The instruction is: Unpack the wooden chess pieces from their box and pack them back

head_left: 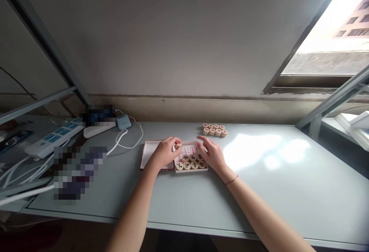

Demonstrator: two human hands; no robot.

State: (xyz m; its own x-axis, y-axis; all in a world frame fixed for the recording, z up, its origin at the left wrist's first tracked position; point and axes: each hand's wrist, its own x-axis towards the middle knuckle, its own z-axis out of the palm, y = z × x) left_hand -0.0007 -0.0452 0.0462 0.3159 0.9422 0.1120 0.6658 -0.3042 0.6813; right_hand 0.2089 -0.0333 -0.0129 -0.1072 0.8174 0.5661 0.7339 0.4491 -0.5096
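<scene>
A shallow white box (191, 170) lies open on the desk, with several round wooden pieces (187, 165) bearing dark characters in its front part and a red-printed sheet behind them. My left hand (166, 152) is over the box's left edge, its fingers pinching one wooden piece (178, 146). At the box's right side is my right hand (212, 152), thumb and forefinger apart, with no piece visible between them. To the left, partly under my left hand, the box lid (150, 154) lies open. Several pieces with red characters (212, 131) stand grouped behind the box.
On the grey desk (184, 202), a power strip (57, 134), white cables (118, 138) and a small blue device (123, 122) occupy the left side. A wall (173, 52) rises behind the desk. Metal frame bars (334, 98) slant at both sides.
</scene>
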